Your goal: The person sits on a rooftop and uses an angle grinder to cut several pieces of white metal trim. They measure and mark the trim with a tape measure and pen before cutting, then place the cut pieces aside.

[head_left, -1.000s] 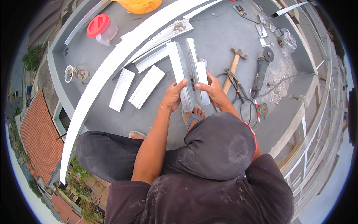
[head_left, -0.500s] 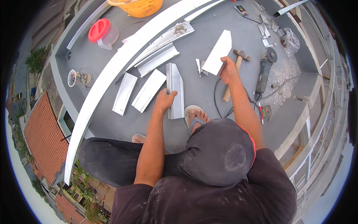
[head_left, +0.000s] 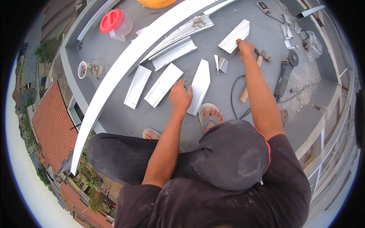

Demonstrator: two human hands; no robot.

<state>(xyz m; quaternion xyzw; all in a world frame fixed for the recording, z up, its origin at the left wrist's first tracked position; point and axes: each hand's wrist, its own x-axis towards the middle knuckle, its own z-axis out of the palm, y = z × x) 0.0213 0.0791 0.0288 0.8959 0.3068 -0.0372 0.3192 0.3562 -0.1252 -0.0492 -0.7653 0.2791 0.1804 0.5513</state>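
My right hand [head_left: 245, 50] reaches forward and grips the near end of a short white metal channel piece [head_left: 235, 37] with an angled far end. My left hand [head_left: 180, 97] hovers low with its fingers apart, holding nothing. Just right of its thumb, another angle-cut channel piece [head_left: 200, 86] lies with its smooth face up. Two more short channel pieces, one white [head_left: 162, 84] and one silver [head_left: 137, 86], lie to the left. Small metal offcuts [head_left: 222, 64] rest on the grey floor between the two angled pieces.
A hammer [head_left: 254, 76] and an angle grinder [head_left: 283, 78] lie at right beside a cable. A long white profile [head_left: 114, 78] crosses the left side. A red-lidded container [head_left: 121, 28], an orange basin [head_left: 156, 3] and a plastic bag [head_left: 312, 45] stand farther off. Low walls border the floor.
My left hand has let go of its channel piece, which now lies with its smooth face up. My right hand has moved its piece farther out and lower. The view has shifted.
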